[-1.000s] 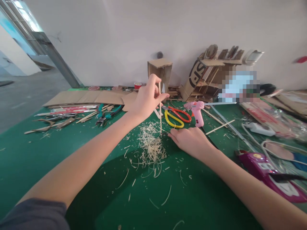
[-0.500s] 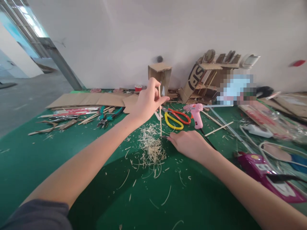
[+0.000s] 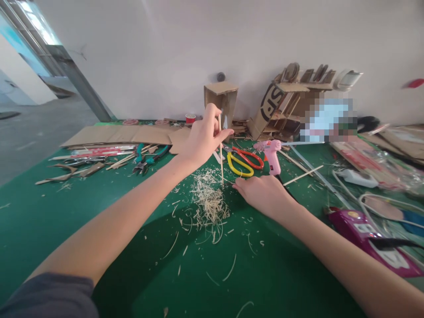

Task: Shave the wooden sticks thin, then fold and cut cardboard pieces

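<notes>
So — left hand (image 3: 203,138) pinches stick (image 3: 221,159) upright — shavings (image 3: 211,201) beside.

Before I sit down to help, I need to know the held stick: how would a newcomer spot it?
On the green table, find the heap of shavings. Beside it, the left hand holds the stick: pale, thin and upright, while other sticks lie flat.

Right hand (image 3: 260,191) — apparently raised slightly.
</notes>
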